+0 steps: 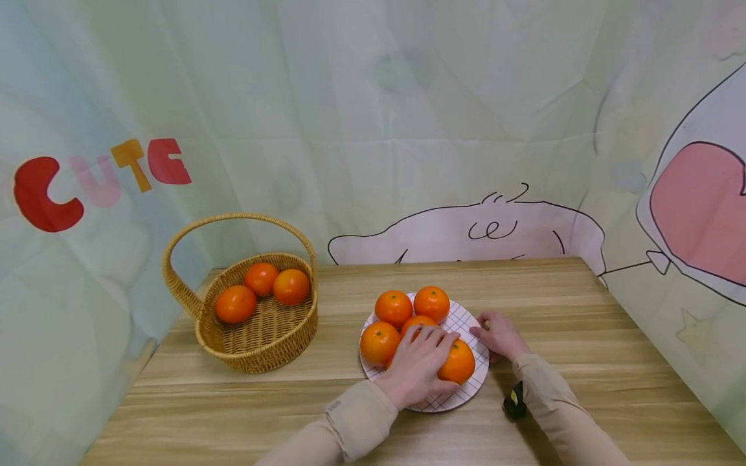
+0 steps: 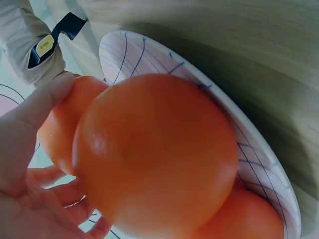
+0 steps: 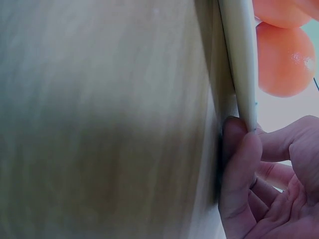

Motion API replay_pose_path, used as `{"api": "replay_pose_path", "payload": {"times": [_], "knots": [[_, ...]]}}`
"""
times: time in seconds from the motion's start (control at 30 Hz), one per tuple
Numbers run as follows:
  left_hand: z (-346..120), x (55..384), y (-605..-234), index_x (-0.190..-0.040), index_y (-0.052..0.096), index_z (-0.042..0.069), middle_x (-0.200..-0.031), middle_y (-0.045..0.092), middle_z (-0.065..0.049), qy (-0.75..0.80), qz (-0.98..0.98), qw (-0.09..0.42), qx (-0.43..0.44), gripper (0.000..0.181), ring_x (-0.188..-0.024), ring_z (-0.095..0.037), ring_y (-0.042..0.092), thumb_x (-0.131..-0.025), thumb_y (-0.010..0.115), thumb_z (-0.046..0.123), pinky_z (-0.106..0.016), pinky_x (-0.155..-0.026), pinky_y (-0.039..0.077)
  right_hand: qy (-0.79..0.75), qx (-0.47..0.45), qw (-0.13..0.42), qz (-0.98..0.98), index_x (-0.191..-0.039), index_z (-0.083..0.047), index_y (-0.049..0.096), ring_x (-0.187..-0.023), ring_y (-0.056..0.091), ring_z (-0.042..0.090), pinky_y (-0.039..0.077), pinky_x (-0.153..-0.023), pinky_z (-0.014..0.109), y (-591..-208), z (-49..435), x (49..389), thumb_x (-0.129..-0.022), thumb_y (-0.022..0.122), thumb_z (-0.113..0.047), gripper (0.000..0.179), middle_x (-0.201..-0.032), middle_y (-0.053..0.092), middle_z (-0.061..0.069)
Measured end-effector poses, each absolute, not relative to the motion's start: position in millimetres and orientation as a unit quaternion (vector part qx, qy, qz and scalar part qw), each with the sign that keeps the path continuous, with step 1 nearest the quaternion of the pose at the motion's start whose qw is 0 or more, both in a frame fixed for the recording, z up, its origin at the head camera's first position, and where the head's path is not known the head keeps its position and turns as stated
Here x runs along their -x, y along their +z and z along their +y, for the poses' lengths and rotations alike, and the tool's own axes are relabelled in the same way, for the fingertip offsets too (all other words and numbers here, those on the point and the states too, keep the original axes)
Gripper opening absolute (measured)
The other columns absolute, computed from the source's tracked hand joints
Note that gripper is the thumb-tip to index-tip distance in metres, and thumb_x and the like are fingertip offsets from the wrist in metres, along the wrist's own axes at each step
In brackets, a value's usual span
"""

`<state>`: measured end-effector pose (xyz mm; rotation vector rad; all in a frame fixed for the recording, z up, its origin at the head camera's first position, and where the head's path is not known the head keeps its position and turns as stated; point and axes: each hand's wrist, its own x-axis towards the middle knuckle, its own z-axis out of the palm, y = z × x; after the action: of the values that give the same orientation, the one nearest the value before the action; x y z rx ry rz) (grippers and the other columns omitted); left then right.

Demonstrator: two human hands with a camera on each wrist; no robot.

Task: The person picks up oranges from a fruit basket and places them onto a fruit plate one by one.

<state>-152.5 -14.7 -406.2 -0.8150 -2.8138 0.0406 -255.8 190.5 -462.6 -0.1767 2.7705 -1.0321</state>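
Note:
A round white plate [image 1: 466,322] with a dark grid pattern holds several oranges, among them one at the back left [image 1: 393,307] and one at the front left [image 1: 380,343]. My left hand [image 1: 416,369] reaches over the plate. Its thumb and fingers curve around the orange at the right front [image 1: 457,362], partly covering the middle orange [image 1: 418,321]. In the left wrist view that gripped orange [image 2: 70,129] sits behind a larger-looking one [image 2: 154,154]. My right hand [image 1: 502,334] pinches the plate's right rim [image 3: 243,64] between thumb and fingers.
To the left stands a wicker basket [image 1: 256,359] with a tall arched handle [image 1: 239,217] and three oranges inside. Both sit on a wood-grain table [image 1: 583,336]. A printed curtain [image 1: 350,129] hangs around the table's back and sides.

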Motion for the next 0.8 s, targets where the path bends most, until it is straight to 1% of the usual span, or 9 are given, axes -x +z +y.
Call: {"api": "replay_pose_path", "payload": {"times": [0.1, 0.2, 0.47, 0.8], "knots": [[-12.9, 152.7, -409.0, -0.139, 0.055, 0.019, -0.128, 0.064, 0.003, 0.016, -0.954, 0.112, 0.278, 0.074, -0.126, -0.016, 0.054, -0.081, 0.075, 0.061, -0.037, -0.113, 0.038, -0.347, 0.056, 0.093, 0.932, -0.102, 0.001, 0.059, -0.045, 0.054, 0.014, 0.051, -0.044, 0.026, -461.7, 190.5, 255.0, -0.096, 0.064, -0.016, 0.019, -0.072, 0.056, 0.009], [-11.6, 152.9, -411.3, -0.138, 0.056, 0.018, -0.127, 0.065, 0.002, 0.012, -0.955, 0.108, 0.278, 0.074, -0.126, -0.017, 0.054, -0.08, 0.076, 0.06, -0.039, -0.113, 0.038, -0.347, 0.053, 0.096, 0.932, -0.103, 0.001, 0.059, -0.045, 0.053, 0.014, 0.051, -0.045, 0.026, -460.7, 190.3, 254.5, -0.096, 0.064, -0.016, 0.019, -0.072, 0.056, 0.009], [-9.0, 152.3, -414.3, -0.142, 0.054, 0.018, -0.132, 0.064, 0.001, 0.009, -0.959, 0.08, 0.271, 0.076, -0.132, -0.018, 0.051, -0.081, 0.076, 0.058, -0.04, -0.116, 0.036, -0.346, 0.052, 0.094, 0.932, -0.103, 0.001, 0.059, -0.046, 0.054, 0.014, 0.051, -0.045, 0.027, -460.8, 190.2, 254.7, -0.097, 0.064, -0.016, 0.019, -0.073, 0.057, 0.009], [-6.1, 152.6, -415.1, -0.141, 0.055, 0.018, -0.13, 0.064, 0.001, 0.019, -0.96, 0.081, 0.266, 0.077, -0.131, -0.019, 0.05, -0.079, 0.077, 0.059, -0.041, -0.116, 0.036, -0.343, 0.056, 0.089, 0.933, -0.101, 0.001, 0.059, -0.045, 0.054, 0.013, 0.051, -0.043, 0.026, -460.9, 190.2, 254.4, -0.096, 0.064, -0.016, 0.018, -0.072, 0.058, 0.009]]}}
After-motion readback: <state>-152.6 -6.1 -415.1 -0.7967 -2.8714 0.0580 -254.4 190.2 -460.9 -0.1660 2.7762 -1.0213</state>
